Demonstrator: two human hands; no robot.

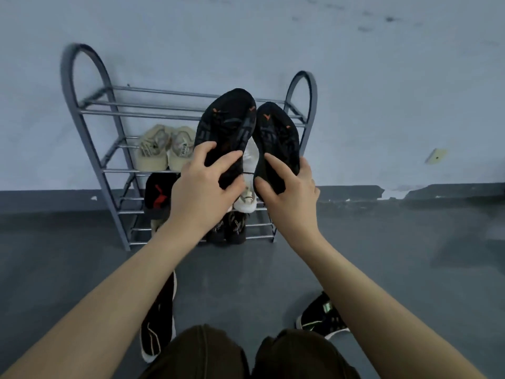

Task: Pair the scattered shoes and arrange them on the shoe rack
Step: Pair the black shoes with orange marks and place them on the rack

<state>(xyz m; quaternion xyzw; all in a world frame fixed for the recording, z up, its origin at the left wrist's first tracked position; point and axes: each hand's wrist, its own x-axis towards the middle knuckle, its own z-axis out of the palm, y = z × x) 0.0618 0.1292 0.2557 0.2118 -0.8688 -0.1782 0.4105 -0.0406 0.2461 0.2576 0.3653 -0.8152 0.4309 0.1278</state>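
I hold up two black shoes with their dark soles and orange marks facing me, toes up, in front of the grey metal shoe rack (90, 149). My left hand (203, 187) grips the heel end of the left shoe (226, 124). My right hand (289, 192) grips the heel end of the right shoe (278, 138). The two soles almost touch at the toes. On the rack sit a beige pair (165, 149), a black shoe with a red mark (158, 195), a white shoe (247, 201) partly hidden behind my hands, and a dark pair (229, 228) on the lowest shelf.
Two black shoes lie on the dark floor near my knees: one with a white sole (158, 324) at the left, one with green accents (322, 315) at the right. The rack stands against a pale wall (382, 105) with a dark skirting strip.
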